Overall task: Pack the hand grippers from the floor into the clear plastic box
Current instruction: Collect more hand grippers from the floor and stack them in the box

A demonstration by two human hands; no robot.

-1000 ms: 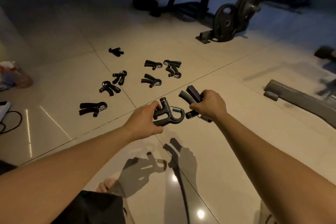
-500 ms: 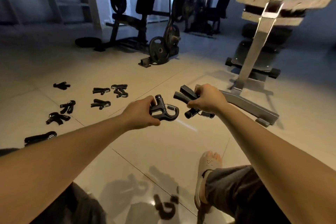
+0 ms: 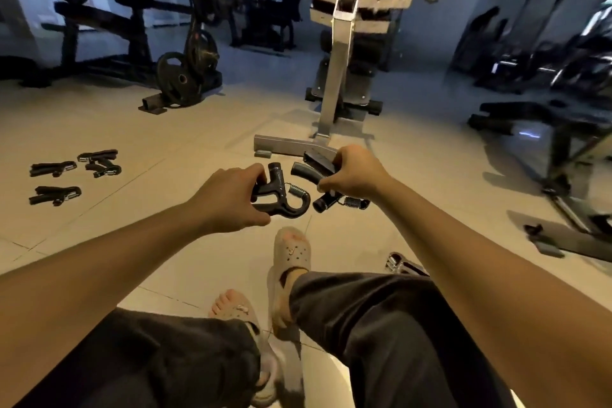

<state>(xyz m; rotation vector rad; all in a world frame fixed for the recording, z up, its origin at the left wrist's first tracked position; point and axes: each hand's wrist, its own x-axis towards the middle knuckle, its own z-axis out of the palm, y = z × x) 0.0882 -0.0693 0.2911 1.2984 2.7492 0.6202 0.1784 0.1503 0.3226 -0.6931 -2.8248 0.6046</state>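
Fingers [image 3: 256,177] of the left hand [image 3: 228,200] curl round a hand gripper [image 3: 286,200], its spring end pointing right. The right hand [image 3: 356,175] clutches what looks like two more grippers [image 3: 309,174], handles fanned leftward. The loose grippers [image 3: 54,195] lie on the floor [image 3: 198,129] well to the left, nearer the left hand; the clear plastic box is out of view.

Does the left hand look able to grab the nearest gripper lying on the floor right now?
Probably not yet. The left hand grips a hand gripper, and the floor gripper lies well off to its left. Nothing stands between them, but the hand is full.
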